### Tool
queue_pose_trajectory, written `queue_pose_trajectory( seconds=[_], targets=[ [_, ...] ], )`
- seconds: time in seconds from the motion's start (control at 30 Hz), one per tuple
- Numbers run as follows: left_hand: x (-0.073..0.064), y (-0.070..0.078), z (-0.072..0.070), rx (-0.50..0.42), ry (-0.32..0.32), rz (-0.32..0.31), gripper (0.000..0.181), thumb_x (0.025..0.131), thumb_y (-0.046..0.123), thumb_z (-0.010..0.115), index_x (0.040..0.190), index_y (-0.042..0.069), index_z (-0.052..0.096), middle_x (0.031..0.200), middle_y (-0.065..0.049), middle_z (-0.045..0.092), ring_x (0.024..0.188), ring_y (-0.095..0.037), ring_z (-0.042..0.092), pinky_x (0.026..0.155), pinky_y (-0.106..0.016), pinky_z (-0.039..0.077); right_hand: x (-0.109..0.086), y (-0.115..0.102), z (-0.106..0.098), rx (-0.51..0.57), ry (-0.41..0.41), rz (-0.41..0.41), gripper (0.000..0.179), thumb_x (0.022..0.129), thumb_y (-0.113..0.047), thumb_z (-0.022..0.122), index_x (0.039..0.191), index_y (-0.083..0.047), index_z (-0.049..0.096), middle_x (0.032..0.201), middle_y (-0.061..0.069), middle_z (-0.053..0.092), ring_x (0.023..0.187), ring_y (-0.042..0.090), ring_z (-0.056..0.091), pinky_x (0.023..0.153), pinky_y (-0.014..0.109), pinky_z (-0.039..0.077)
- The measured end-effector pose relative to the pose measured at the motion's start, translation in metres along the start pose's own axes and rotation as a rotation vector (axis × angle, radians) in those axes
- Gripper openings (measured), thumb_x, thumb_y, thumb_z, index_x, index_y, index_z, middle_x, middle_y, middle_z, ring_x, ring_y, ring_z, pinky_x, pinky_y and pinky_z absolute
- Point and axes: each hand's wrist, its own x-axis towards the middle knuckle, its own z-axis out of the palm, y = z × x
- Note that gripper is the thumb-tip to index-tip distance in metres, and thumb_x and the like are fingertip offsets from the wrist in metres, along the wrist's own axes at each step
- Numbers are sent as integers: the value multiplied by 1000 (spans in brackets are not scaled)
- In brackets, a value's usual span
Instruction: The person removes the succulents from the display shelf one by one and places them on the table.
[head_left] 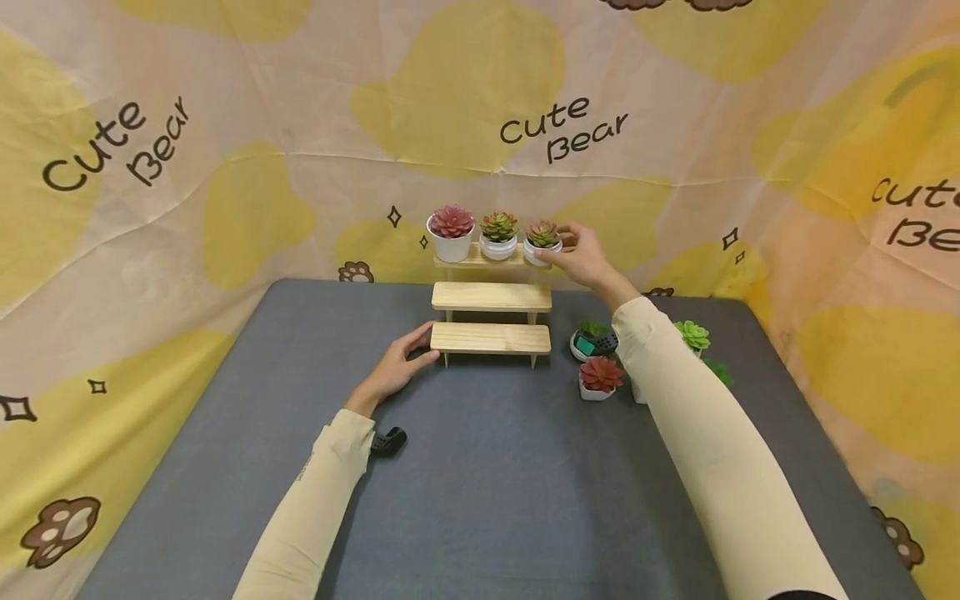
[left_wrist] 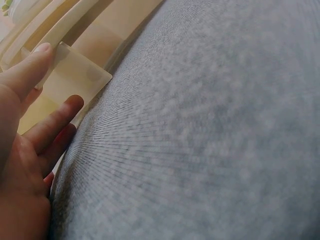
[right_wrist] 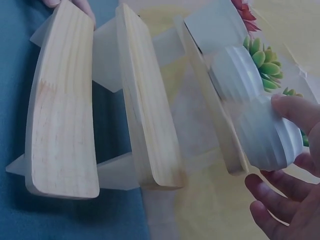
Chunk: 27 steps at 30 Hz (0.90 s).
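Observation:
A three-tier wooden display stand (head_left: 491, 337) stands at the back of the table. On its top board, a potted pink succulent (head_left: 451, 233), a potted green-and-red succulent (head_left: 498, 237) and a third potted succulent (head_left: 542, 240) stand in a row from left to right. My right hand (head_left: 585, 257) pinches the third one's ribbed white pot (right_wrist: 265, 132) between thumb and fingers at the board's right end. My left hand (head_left: 395, 367) touches the lowest board's left end. In the left wrist view its thumb lies against the board edge, the fingers fairly straight beside the pale side support (left_wrist: 75, 75).
Right of the stand, a potted red succulent (head_left: 599, 377) and a dark green potted plant (head_left: 592, 329) stand on the grey table (head_left: 480, 483). A bright green plant (head_left: 693, 335) and another green one are partly hidden behind my right sleeve. A patterned cloth (head_left: 300, 100) hangs behind.

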Motion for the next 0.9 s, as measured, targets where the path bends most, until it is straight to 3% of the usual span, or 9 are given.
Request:
queue_pose_trajectory(
  seconds=[0.53, 0.9],
  targets=[
    [-1, 0, 1, 9, 3, -4, 65, 102, 10, 61, 158, -2, 30, 144, -32, 54, 139, -44, 45, 117, -60, 30, -25, 0, -16, 4, 32, -86, 66, 93, -27, 74, 147, -3, 45, 143, 26, 54, 123, 39, 56, 99, 51, 48],
    [-1, 2, 2, 18, 12, -3, 65, 101, 9, 62, 157, -2, 30, 142, -32, 55, 138, -44, 47, 116, -59, 30, -45, 1, -21, 10, 26, -166, 64, 92, -23, 73, 146, -2, 47, 134, 27, 60, 113, 38, 63, 79, 23, 52]
  ],
)
